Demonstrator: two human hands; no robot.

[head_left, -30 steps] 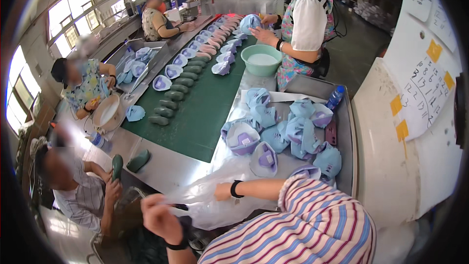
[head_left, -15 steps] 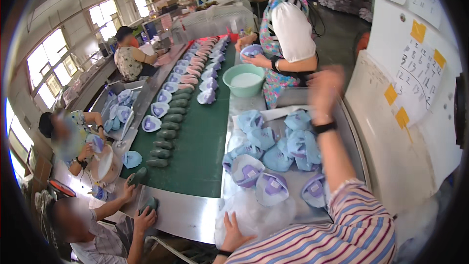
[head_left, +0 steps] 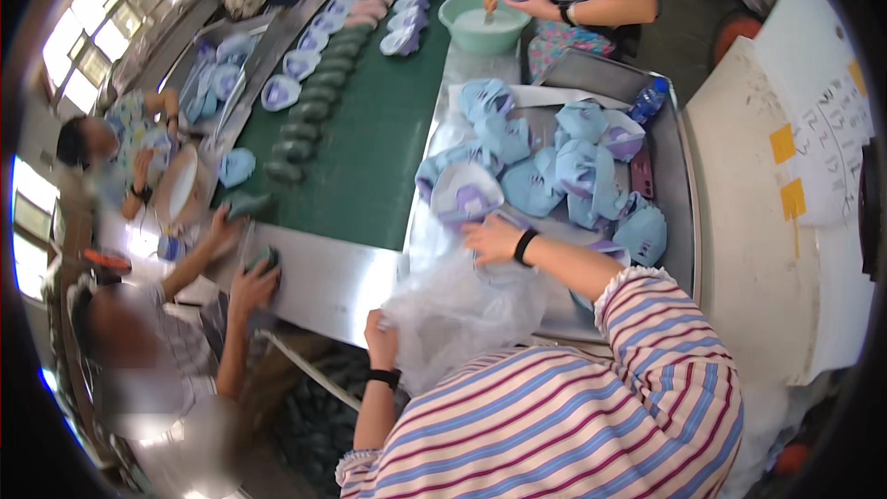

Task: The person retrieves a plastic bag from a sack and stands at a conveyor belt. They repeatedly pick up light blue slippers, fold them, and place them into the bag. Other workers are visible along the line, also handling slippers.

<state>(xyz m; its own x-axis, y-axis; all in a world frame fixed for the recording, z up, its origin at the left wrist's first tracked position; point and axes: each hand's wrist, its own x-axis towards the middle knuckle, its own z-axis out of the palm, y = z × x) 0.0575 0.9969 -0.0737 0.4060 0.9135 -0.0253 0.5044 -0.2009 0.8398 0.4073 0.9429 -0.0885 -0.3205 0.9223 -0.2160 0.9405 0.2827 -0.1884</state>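
My left hand [head_left: 381, 342] is at the near metal edge, its fingers curled on the rim of a crumpled clear plastic bag [head_left: 462, 310]. My right hand [head_left: 494, 240] reaches over the heap with fingers stretched out. It covers most of a cup-shaped fabric piece and lies just below a white-lined one with a lavender patch [head_left: 467, 194]. Around it lie several soft light blue fabric pieces [head_left: 531, 187] with lavender parts. Another light blue piece [head_left: 640, 233] rests right of my forearm.
A green belt [head_left: 370, 166] carries rows of dark green rounded forms [head_left: 296, 130] and lavender pieces [head_left: 282, 92]. Beyond the heap stand a mint basin [head_left: 482, 32] and a blue bottle [head_left: 650, 100]. A co-worker [head_left: 199, 314] handles dark green forms at left; a white board [head_left: 767, 176] borders the right.
The view has tipped downward. My right hand has come down from raised at the right to the fabric heap; my left hand has closed on the bag's edge.
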